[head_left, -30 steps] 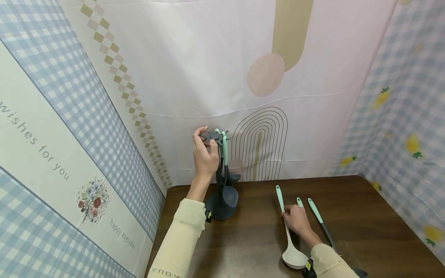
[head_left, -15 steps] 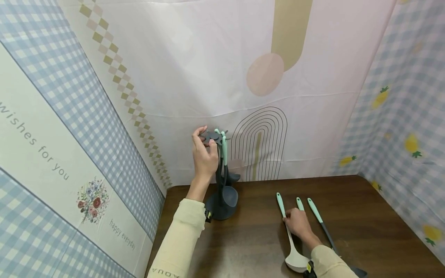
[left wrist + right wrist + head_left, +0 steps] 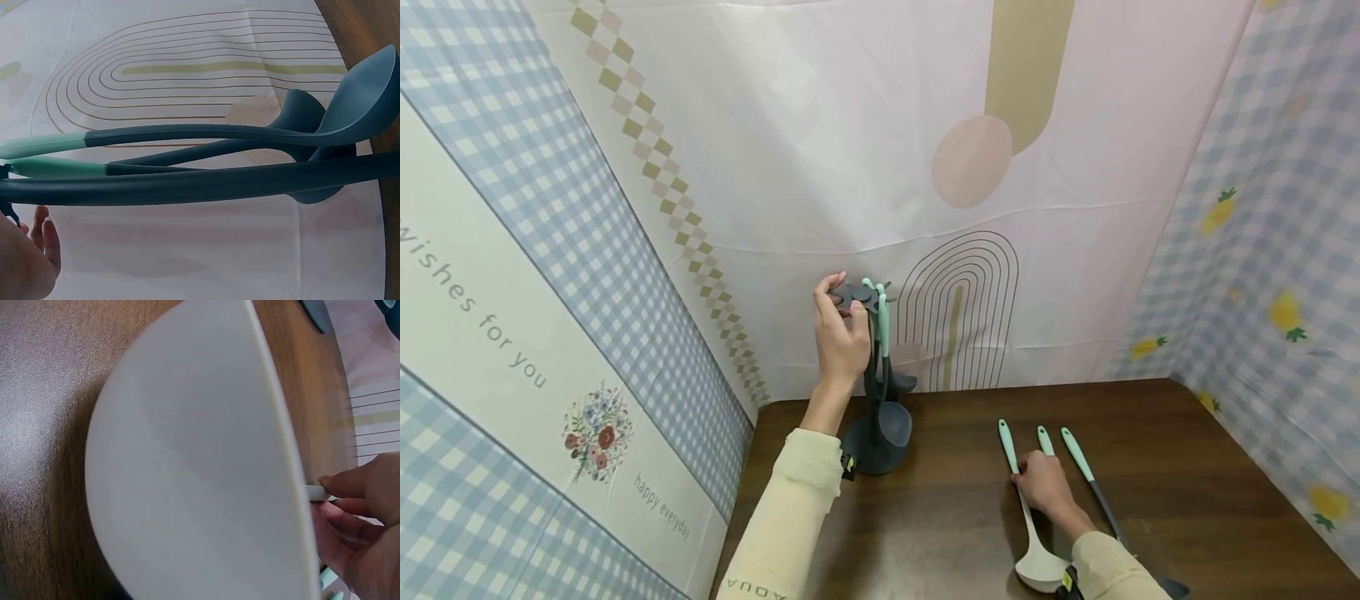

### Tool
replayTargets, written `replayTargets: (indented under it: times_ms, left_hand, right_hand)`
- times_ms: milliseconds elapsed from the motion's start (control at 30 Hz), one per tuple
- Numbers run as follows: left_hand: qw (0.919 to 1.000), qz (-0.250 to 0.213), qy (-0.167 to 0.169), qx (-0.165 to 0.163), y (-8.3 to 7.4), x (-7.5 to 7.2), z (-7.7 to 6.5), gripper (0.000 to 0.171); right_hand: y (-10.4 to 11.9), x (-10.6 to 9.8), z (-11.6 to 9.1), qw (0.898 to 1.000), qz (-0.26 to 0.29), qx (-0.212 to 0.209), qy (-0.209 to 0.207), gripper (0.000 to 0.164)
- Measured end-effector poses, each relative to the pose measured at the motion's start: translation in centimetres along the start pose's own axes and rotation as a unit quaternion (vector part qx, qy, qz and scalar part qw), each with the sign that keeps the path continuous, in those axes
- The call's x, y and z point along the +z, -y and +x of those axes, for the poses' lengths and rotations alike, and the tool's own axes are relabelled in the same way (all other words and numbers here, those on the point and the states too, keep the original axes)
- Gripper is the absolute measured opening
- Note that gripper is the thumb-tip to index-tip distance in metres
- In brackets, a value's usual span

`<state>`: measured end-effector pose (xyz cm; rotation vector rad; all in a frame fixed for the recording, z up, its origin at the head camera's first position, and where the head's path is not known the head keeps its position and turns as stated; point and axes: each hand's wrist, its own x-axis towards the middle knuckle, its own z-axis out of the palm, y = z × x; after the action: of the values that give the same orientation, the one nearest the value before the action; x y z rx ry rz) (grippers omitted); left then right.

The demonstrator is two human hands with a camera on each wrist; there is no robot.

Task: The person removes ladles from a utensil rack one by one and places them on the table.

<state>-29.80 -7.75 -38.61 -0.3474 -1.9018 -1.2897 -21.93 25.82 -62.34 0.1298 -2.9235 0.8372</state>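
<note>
My left hand (image 3: pixel 842 342) grips the top of a dark utensil stand (image 3: pixel 867 454) at the back of the table, thumb over the hooked rim. Mint-handled dark utensils hang from it, one a spoon with a deep bowl (image 3: pixel 895 423); in the left wrist view its bowl (image 3: pixel 362 94) hangs beside the upright pole (image 3: pixel 187 189). Off to the right, my right hand (image 3: pixel 1047 483) pinches the shaft of a cream ladle (image 3: pixel 1037 571) with a mint handle. That ladle's bowl (image 3: pixel 194 444) fills much of the right wrist view and hides part of the table.
Two more mint-handled utensils lie right of the ladle. One mint handle (image 3: pixel 1046 440) is mostly hidden by my right hand; the other utensil (image 3: pixel 1097 487) has a dark shaft running under my forearm. A patterned cloth wall (image 3: pixel 820 167) stands behind the brown table (image 3: pixel 940 500).
My right hand has drawn the cream ladle a little toward the front of the table, mostly in the first half second. My left hand stays on the stand.
</note>
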Motion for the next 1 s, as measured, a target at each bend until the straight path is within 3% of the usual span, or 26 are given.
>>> replayTargets:
  times_ms: [100,333,533,833,1000]
  left_hand:
    - [1.0,-0.003,0.001,0.002,0.0,0.0,0.0,0.052]
    - [0.9999,-0.006,0.009,-0.008,-0.1,-0.5,-0.2,0.051]
    - [0.9995,-0.017,0.023,-0.016,-0.3,-1.1,-0.2,0.052]
    - [0.9994,-0.015,0.028,-0.016,-0.7,-1.1,-0.1,0.052]
    - [0.9997,-0.017,0.015,-0.006,-0.4,-0.6,-0.2,0.052]
  right_hand:
    - [0.1,-0.1,-0.1,1.0,-0.001,0.002,0.004,0.038]
    - [0.8,-0.9,0.4,0.999,-0.013,0.027,0.041,0.014]
    - [2.9,-2.7,1.8,0.997,-0.034,0.042,0.054,0.055]
    - [6.4,-5.5,3.6,0.999,-0.05,0.008,0.018,0.077]
    - [7.7,-6.5,3.8,0.997,-0.08,-0.006,-0.009,0.1]
